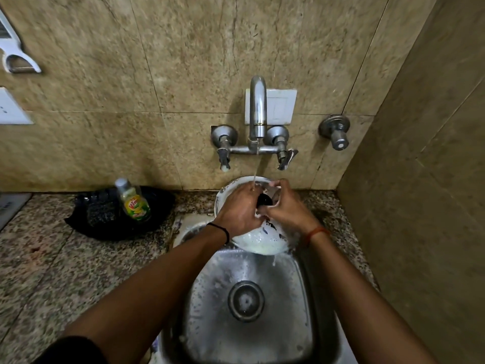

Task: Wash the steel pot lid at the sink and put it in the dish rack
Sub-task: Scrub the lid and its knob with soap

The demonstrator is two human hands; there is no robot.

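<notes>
steel pot lid (258,244) held tilted over back end of sink (246,334), right under running tap stream, soapy white suds all over it, black knob (264,200) in middle

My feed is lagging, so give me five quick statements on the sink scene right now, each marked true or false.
1. Water runs from the wall-mounted steel tap. True.
2. The round soapy steel pot lid lies flat on the basin floor. False: both hands hold it up over the back of the steel sink.
3. The left hand and right hand are on the lid around its black knob. True.
4. The green-labelled dish soap bottle stands inside the sink. False: it stands on the speckled granite counter, left of it.
5. The lid is already in a dish rack. False: no rack is visible.
</notes>
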